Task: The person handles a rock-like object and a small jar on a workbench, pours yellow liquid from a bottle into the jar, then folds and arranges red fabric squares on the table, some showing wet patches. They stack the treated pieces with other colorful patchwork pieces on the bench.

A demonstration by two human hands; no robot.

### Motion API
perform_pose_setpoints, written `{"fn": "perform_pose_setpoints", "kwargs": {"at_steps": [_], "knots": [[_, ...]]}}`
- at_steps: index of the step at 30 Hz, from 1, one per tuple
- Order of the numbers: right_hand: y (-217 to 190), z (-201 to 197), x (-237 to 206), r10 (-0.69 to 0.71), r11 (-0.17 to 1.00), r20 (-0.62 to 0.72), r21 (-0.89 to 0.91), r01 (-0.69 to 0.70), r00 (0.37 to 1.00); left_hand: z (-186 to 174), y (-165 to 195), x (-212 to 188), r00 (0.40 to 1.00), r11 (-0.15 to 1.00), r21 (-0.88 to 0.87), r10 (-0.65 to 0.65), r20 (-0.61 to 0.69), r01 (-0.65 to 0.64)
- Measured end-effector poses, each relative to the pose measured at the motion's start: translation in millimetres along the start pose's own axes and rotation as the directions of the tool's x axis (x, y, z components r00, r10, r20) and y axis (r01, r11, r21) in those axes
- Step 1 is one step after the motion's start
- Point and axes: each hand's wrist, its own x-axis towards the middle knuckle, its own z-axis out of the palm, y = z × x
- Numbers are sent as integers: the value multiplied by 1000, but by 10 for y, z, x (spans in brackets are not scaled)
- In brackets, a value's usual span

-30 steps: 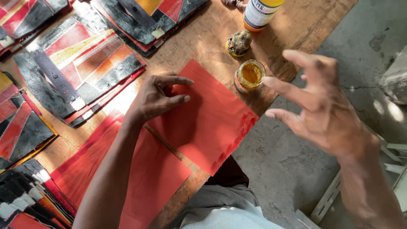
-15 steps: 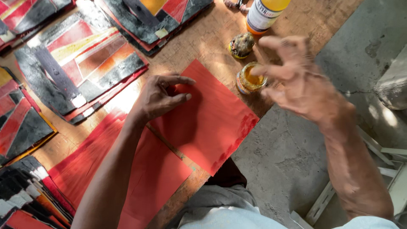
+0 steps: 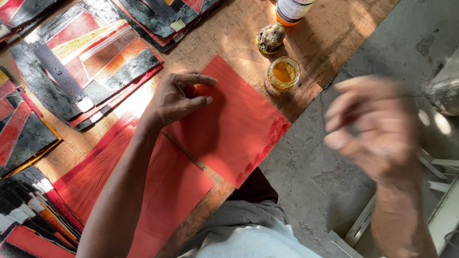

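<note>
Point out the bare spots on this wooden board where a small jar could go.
Bare wood lies between the open glass jar of yellow liquid, the black-and-red collage panels and the red paper sheet. The left side is crowded with stacked panels. The left hand presses the sheet; the right hand is off the board.

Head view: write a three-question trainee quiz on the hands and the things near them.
1. True or false: the left hand rests on the red paper sheet.
2. What stands just beyond that sheet's far corner? A) open jar of yellow liquid B) scissors C) paintbrush
3. Fill in: the right hand, blurred, is raised over the grey ____ floor.

Key: 1 true; 2 A; 3 concrete.
</note>
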Motion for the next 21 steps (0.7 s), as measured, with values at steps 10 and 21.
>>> {"fn": "perform_pose_setpoints", "kwargs": {"at_steps": [10,21], "knots": [[731,526,-566,349,918,539,-33,-395,767,3,-44,-26,999,998,-23,52,2,-52],[312,902,-590,361,928,586,-149,-341,726,-5,-143,-71,997,997,-11,71,-13,-71]]}}
